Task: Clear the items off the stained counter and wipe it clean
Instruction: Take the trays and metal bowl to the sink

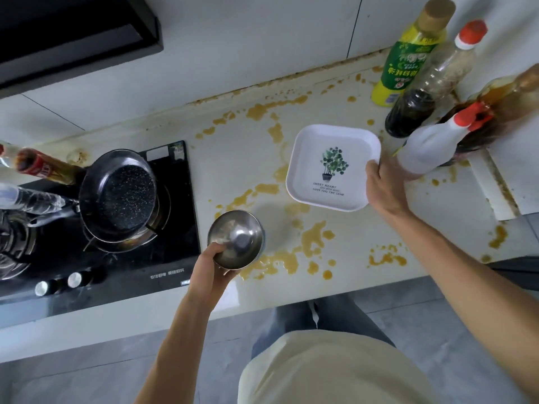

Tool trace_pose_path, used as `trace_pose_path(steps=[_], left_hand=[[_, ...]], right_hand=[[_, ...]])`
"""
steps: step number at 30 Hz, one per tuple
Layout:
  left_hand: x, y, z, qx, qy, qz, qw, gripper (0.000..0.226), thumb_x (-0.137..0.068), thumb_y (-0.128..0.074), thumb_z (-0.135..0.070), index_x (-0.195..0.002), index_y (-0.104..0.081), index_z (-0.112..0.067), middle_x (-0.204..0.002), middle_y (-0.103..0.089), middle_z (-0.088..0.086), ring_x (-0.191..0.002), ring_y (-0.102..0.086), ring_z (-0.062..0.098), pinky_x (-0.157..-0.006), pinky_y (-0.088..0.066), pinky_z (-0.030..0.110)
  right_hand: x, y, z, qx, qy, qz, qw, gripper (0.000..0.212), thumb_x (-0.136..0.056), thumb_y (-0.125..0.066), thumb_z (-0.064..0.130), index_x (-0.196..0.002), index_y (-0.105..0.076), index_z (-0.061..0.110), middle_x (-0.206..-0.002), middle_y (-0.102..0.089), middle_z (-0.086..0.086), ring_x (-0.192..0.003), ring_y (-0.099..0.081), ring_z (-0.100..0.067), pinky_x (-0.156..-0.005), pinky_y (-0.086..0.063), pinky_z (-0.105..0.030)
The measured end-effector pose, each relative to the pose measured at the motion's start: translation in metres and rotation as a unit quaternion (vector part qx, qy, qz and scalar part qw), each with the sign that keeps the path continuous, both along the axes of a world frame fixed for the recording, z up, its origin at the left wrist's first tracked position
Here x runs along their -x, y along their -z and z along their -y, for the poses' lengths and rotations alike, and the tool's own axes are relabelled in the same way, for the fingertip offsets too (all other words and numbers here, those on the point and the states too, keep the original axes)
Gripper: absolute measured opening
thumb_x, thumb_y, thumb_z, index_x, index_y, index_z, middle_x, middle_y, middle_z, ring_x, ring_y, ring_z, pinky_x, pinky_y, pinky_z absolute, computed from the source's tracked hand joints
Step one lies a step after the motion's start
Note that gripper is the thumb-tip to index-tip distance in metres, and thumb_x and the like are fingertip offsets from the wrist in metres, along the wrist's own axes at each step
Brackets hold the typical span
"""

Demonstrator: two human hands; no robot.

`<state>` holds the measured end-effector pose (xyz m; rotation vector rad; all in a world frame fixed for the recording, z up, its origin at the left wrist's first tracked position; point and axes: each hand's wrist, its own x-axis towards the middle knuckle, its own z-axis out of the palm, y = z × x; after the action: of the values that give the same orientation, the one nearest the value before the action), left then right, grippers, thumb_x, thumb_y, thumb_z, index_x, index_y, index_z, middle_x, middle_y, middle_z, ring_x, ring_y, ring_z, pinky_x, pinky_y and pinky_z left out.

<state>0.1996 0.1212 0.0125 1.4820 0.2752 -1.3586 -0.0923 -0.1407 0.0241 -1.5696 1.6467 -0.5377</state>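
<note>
— Where did the two dishes lie when you stopped to look?

— The steel bowl (235, 239) was already in my left hand (214, 265), near the front edge of the table (361, 237) and just beside the stove (116, 228). The square white plate (332, 167) sat further back and to the right, and my right hand (386, 189) had it by its right edge, close to the corner nearest the spray bottle (428, 150).

— So which hand was nearer the plate?

— The right, plainly; it was touching. The left was well apart from it.

— And the fingers?

— On the left, fingers (217, 248) curled over the bowl's near rim, closed on it; the bowl looked lifted, tilted toward me. On the right, fingers (374, 166) were hooked over the plate's rim, thumb hidden beneath, so I judged it gripped. I could not tell whether the plate was off the table yet.

— What did the move turn on?

— Drawing the plate clear without knocking the bottles just beside it.
</note>
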Motion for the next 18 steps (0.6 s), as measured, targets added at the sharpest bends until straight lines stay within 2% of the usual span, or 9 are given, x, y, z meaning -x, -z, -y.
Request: trace_pose_path(steps=[4, 9, 13, 16, 18], left_hand=[[-0.001, 0.003, -0.027, -0.026, 0.000, 0.002, 1.000, 0.033, -0.088, -0.065, -0.019, -0.118, -0.075, -0.009, -0.114, -0.078, 0.012, -0.099, -0.076, 0.023, -0.078, -0.062, 0.035], [-0.003, 0.010, -0.058, -0.051, 0.001, 0.016, 0.999, 0.043, -0.076, -0.069, -0.024, -0.116, -0.070, -0.009, -0.100, -0.075, 0.007, -0.091, -0.075, 0.019, -0.072, -0.064, 0.034], [0.001, 0.009, -0.081, -0.048, 0.006, 0.018, 0.999, 0.045, -0.068, -0.071, -0.029, -0.111, -0.069, -0.014, -0.096, -0.075, 0.005, -0.085, -0.075, 0.016, -0.078, -0.064, 0.036], [0.006, 0.009, -0.096, -0.045, -0.028, 0.024, 0.998, 0.048, -0.069, -0.071, -0.028, -0.114, -0.070, -0.014, -0.097, -0.076, 0.007, -0.089, -0.074, 0.021, -0.076, -0.063, 0.037], [0.009, 0.011, -0.107, -0.042, -0.052, 0.027, 0.997, 0.048, -0.073, -0.069, -0.026, -0.118, -0.068, -0.010, -0.102, -0.075, 0.011, -0.092, -0.074, 0.025, -0.081, -0.064, 0.041]], right_hand=[[0.024, -0.009, -0.055, -0.063, -0.003, -0.016, 0.998, 0.030, -0.104, -0.032, 0.040, -0.095, -0.052, 0.019, -0.083, -0.061, 0.000, -0.076, -0.058, -0.016, -0.062, -0.041, -0.033], [0.045, -0.009, -0.106, -0.103, 0.004, -0.031, 0.994, 0.033, -0.108, -0.035, 0.038, -0.090, -0.055, 0.018, -0.084, -0.064, -0.003, -0.078, -0.059, -0.020, -0.067, -0.042, -0.036], [0.051, -0.012, -0.130, -0.113, -0.007, -0.037, 0.993, 0.034, -0.109, -0.034, 0.037, -0.105, -0.058, 0.014, -0.092, -0.066, -0.001, -0.085, -0.061, -0.018, -0.077, -0.045, -0.041], [0.052, -0.013, -0.138, -0.117, -0.023, -0.052, 0.991, 0.033, -0.109, -0.035, 0.035, -0.102, -0.058, 0.012, -0.088, -0.064, 0.000, -0.081, -0.058, -0.015, -0.076, -0.041, -0.041], [0.051, -0.011, -0.141, -0.123, -0.045, -0.062, 0.989, 0.032, -0.109, -0.037, 0.034, -0.096, -0.058, 0.013, -0.086, -0.063, 0.001, -0.079, -0.057, -0.018, -0.073, -0.038, -0.040]])
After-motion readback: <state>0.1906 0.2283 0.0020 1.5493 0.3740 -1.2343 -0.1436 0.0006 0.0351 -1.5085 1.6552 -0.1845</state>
